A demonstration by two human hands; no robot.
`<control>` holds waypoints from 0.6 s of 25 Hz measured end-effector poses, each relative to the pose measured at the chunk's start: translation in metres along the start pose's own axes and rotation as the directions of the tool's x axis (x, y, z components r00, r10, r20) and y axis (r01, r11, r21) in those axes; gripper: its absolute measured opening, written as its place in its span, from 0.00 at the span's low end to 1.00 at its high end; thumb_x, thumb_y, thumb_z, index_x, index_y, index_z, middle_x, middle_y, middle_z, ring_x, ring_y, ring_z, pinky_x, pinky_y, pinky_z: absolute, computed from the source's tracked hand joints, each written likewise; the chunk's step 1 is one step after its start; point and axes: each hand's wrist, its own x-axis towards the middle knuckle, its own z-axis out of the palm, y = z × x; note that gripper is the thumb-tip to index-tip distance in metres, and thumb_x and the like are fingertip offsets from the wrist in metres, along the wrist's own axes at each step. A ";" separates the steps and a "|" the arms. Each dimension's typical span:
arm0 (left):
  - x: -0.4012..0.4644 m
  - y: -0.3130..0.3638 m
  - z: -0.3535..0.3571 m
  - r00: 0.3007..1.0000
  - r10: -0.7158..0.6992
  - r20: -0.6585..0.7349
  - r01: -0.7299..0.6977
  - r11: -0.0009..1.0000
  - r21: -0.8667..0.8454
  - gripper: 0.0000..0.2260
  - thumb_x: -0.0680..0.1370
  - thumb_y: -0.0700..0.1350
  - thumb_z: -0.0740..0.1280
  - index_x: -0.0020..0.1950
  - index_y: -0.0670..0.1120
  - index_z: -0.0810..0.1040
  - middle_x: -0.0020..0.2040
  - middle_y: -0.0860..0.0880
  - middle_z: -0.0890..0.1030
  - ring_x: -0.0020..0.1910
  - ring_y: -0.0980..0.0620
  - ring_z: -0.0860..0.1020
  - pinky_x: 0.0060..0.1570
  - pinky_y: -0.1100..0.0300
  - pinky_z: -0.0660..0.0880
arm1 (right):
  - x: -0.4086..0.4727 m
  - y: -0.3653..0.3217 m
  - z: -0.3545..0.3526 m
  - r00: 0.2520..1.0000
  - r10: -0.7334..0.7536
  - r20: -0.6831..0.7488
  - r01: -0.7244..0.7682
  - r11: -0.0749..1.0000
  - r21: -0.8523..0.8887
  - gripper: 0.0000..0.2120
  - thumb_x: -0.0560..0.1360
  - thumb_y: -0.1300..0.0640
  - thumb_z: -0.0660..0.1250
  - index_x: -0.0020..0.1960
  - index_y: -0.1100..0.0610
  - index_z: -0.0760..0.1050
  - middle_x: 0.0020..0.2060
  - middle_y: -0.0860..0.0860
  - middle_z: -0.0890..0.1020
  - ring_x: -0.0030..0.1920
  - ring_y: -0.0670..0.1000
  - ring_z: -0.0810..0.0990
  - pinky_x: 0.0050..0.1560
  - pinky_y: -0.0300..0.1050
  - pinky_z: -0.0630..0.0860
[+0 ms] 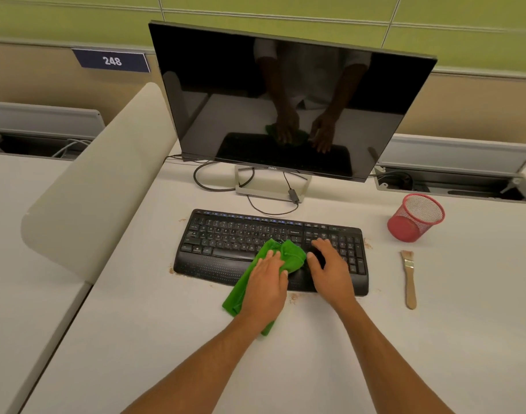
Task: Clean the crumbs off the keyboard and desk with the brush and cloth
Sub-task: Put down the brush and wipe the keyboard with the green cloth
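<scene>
Head-worn view, steeply down over desk [166, 339]

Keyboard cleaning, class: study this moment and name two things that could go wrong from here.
1. The left hand presses the green cloth across the keyboard; wiping may push crumbs down between the keys rather than lift them.
2. Crumbs along the keyboard's front edge may get swept off the desk onto the floor.

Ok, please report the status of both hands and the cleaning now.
Left hand pressing green cloth on keyboard. Right hand flat on keyboard. Brush idle on desk. Crumbs remain.
</scene>
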 end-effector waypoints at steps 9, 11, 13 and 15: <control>-0.020 0.050 -0.035 0.995 -0.104 0.006 0.099 0.921 -0.376 0.07 0.83 0.47 0.59 0.59 0.50 0.73 0.49 0.53 0.79 0.48 0.58 0.78 0.47 0.59 0.75 | -0.075 -0.064 0.006 0.938 0.135 0.318 -0.341 0.504 0.793 0.20 0.83 0.44 0.55 0.68 0.52 0.76 0.59 0.52 0.84 0.61 0.50 0.82 0.58 0.51 0.79; -0.026 0.058 -0.032 0.996 -0.083 0.038 0.091 0.924 -0.372 0.07 0.83 0.49 0.58 0.57 0.52 0.74 0.50 0.54 0.80 0.49 0.58 0.78 0.50 0.58 0.76 | -0.084 -0.069 0.008 0.937 0.175 0.301 -0.346 0.373 0.861 0.22 0.81 0.44 0.57 0.68 0.55 0.75 0.59 0.55 0.83 0.61 0.51 0.81 0.57 0.47 0.79; -0.029 0.061 -0.031 0.995 -0.007 0.098 0.042 0.932 -0.359 0.09 0.83 0.48 0.58 0.56 0.51 0.78 0.53 0.55 0.81 0.50 0.60 0.78 0.51 0.62 0.75 | -0.090 -0.066 0.008 0.934 0.235 0.269 -0.335 0.312 0.889 0.18 0.82 0.49 0.59 0.66 0.58 0.76 0.58 0.56 0.84 0.60 0.52 0.82 0.55 0.45 0.80; -0.032 0.058 -0.033 0.988 0.049 0.145 0.003 0.939 -0.344 0.10 0.83 0.43 0.60 0.57 0.47 0.81 0.56 0.55 0.81 0.50 0.66 0.75 0.53 0.71 0.71 | -0.095 -0.058 0.004 0.927 0.286 0.244 -0.334 0.333 0.882 0.13 0.83 0.55 0.59 0.64 0.58 0.77 0.56 0.57 0.84 0.58 0.54 0.83 0.53 0.45 0.80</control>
